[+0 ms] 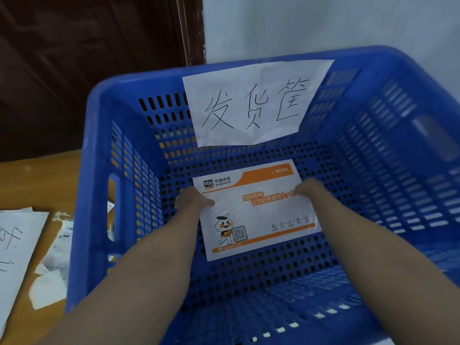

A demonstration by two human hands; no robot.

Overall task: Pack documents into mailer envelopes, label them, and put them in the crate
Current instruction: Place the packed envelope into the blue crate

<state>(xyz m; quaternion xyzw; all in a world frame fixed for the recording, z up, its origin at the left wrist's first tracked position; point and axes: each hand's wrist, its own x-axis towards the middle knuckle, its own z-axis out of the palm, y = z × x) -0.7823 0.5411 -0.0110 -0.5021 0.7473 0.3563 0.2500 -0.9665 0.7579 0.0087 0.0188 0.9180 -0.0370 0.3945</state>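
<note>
Forearms reached from the near edge down into the blue crate (89, 220). The left hand (193, 199) pinched the left edge of the mailer envelope (256, 215), and the right hand (308, 188) gripped its right edge, fingers curled around the margin. The envelope lay flat, or very nearly flat, on the perforated crate floor, roughly central; whether it touched the floor fully could not be told. Its printed face was up, with the orange header band toward the far wall and the cartoon and QR code toward the near side. Its long axis ran left to right, turned slightly counter-clockwise against the crate walls. No shipping label was visible on the upper face.

Risk, as judged: an uneven release could have let one edge lift or slide, leaving the envelope skewed or bent against a wall. A label on the hidden underside could not have been checked.

Beyond, a handwritten paper sign (254, 103) hung on the far wall. Loose papers (17, 245) lay on the wooden table (37, 183) left of the crate.
</note>
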